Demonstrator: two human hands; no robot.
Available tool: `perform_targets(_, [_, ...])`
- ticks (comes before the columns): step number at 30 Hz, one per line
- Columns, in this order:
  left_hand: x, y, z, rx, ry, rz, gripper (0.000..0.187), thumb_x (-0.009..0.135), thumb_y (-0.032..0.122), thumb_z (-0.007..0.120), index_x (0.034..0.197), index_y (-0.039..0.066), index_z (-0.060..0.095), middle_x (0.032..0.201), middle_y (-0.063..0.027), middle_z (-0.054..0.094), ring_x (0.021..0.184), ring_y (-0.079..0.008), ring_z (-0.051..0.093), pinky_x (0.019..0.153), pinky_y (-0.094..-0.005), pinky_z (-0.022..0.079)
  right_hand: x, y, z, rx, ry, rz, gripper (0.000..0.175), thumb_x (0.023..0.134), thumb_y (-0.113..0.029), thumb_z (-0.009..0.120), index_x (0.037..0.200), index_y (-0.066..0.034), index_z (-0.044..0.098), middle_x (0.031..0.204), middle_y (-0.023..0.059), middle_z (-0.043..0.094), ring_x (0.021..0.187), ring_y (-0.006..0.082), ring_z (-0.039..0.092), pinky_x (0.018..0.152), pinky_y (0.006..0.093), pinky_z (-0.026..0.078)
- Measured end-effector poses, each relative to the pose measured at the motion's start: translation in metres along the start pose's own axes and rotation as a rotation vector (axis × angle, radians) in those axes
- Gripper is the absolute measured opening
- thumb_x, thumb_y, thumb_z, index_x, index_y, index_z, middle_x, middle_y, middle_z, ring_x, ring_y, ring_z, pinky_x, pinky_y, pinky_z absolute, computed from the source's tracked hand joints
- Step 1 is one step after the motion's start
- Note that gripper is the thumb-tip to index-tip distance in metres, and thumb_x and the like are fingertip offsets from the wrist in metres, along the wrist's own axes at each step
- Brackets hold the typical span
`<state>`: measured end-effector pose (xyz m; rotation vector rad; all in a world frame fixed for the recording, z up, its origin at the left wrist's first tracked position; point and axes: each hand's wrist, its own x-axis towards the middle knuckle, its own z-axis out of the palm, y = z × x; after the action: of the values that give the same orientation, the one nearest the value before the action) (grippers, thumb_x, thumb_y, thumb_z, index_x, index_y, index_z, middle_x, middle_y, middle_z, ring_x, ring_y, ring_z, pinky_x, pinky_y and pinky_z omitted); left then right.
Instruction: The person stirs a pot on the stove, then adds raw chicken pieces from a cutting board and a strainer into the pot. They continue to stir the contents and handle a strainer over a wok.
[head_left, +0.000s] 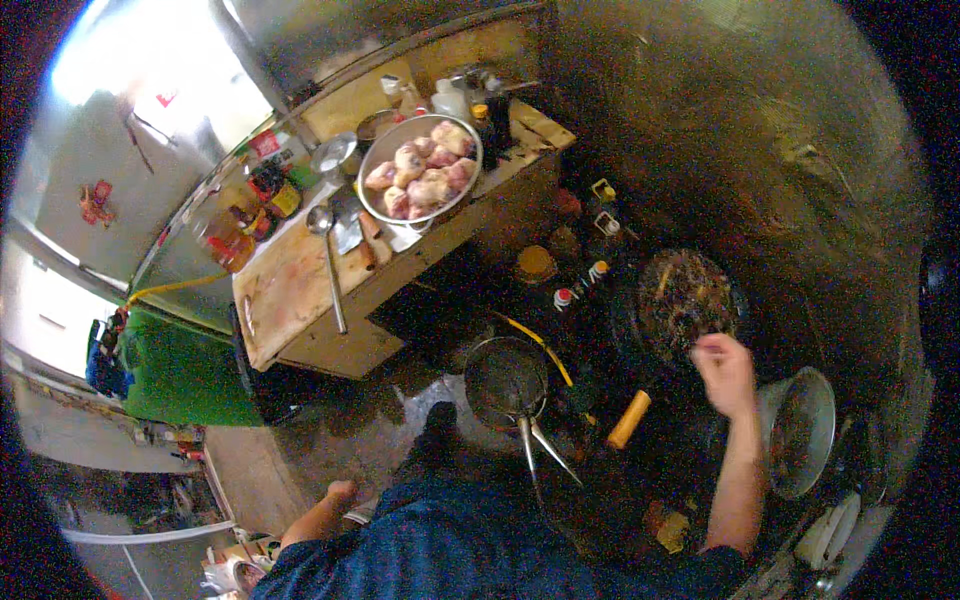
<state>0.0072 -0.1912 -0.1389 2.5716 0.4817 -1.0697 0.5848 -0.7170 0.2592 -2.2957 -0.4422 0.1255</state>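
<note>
My right hand (722, 373) reaches over the near edge of a dark wok (675, 300) that holds a dark mass of food. Its fingers are bent and blurred, and I cannot tell whether something is between them. The wok's short wooden handle (629, 420) points toward me, left of my right forearm. My left hand (343, 491) hangs low by my left side, its fingers partly hidden; what it holds, if anything, does not show. Between the hands stands a round strainer (506, 381) with metal handles.
On a counter (285, 292) at the upper left stand a large bowl (420, 169) of raw meat pieces, a ladle (330, 262) and several bottles. A metal basin (802, 433) is at the right. Capped bottles (564, 298) stand left of the wok.
</note>
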Motion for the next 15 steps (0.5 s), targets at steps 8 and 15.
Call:
perform_targets(8, [0.043,0.090,-0.250,-1.106,0.472,0.028,0.027,0.082,0.022,0.056,0.100,0.002,0.057,0.081,-0.0099,0.061,0.071,-0.0156,0.058,0.065,-0.0279,0.046,0.157,-0.184,0.285,0.474,-0.633,0.316,0.023,0.082,-0.026,0.057,0.089,-0.0042,0.057,0.076,0.0042,0.060,0.066,0.0120,0.057,0.061,0.0260,0.046])
perform_targets(15, [0.191,0.081,-0.563,-1.245,0.534,0.270,0.048,0.079,0.024,0.055,0.119,0.001,0.042,0.086,-0.0129,0.060,0.078,-0.0221,0.058,0.071,-0.0325,0.046,0.267,-0.233,0.431,0.533,-0.309,0.738,0.036,0.082,-0.037,0.056,0.094,-0.0032,0.052,0.079,0.0077,0.057,0.061,0.0165,0.058,0.050,0.0267,0.047])
